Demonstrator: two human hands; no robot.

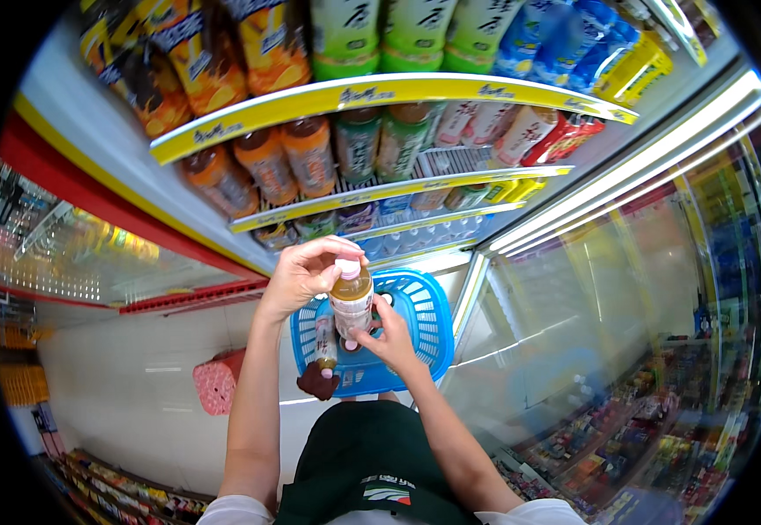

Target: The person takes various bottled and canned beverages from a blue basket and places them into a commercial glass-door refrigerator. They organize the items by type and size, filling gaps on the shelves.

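Both of my hands hold one plastic drink bottle (352, 298) with a pink cap, amber liquid and a pale label. The fingers of my left hand (311, 269) are around the cap and neck. Lower down, my right hand (390, 335) grips the bottle's side near its base. Below it is a blue plastic shopping basket (442, 315). Another pink-capped bottle (325, 338) lies in the basket's left part, and a further pink cap (351, 344) shows just under the held bottle. A dark brown cloth-like item (318, 382) sits at the basket's near left edge.
Ahead stands an open drinks cooler with yellow-edged shelves (367, 92) bearing orange bottles (308, 154), green bottles (418, 36) and red-and-white bottles (525, 134). A glass door (570, 315) with a lit frame is at the right. On the floor at left is a pink patterned object (216, 384).
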